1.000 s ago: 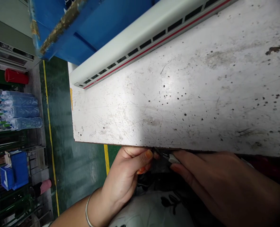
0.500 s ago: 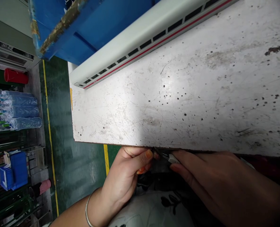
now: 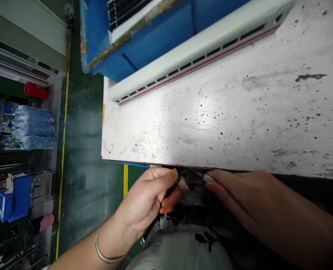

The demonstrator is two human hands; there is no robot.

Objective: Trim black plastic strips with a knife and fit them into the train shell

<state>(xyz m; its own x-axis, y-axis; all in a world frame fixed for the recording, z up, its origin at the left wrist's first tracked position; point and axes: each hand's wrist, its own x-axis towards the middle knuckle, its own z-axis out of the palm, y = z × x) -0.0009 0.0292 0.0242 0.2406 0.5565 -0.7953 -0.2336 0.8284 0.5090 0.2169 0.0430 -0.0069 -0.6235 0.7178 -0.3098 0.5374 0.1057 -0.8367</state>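
My left hand [image 3: 146,198], with a metal bangle on the wrist, and my right hand [image 3: 239,195] meet just below the front edge of a scuffed white workbench top [image 3: 211,112]. Between their fingers is a small dark tool with a silver tip [image 3: 203,176], perhaps small pliers. My right fingertips pinch its silver end, and my left fingers curl around its dark part. Much of it is hidden by my fingers and its shadow. Orange-painted nails show on my left hand.
A long white slotted unit with a red stripe [image 3: 200,63] lies along the bench's far edge, beyond which stands a blue crate [image 3: 144,41]. A green floor with yellow lines [image 3: 93,150] runs left of the bench. Shelves hold wrapped water bottles [image 3: 34,127] and blue bins [image 3: 14,198].
The whole view has shifted and tilted, with the bench moving right and up. My left fingers have eased slightly apart around the small tool, which remains between my hands.
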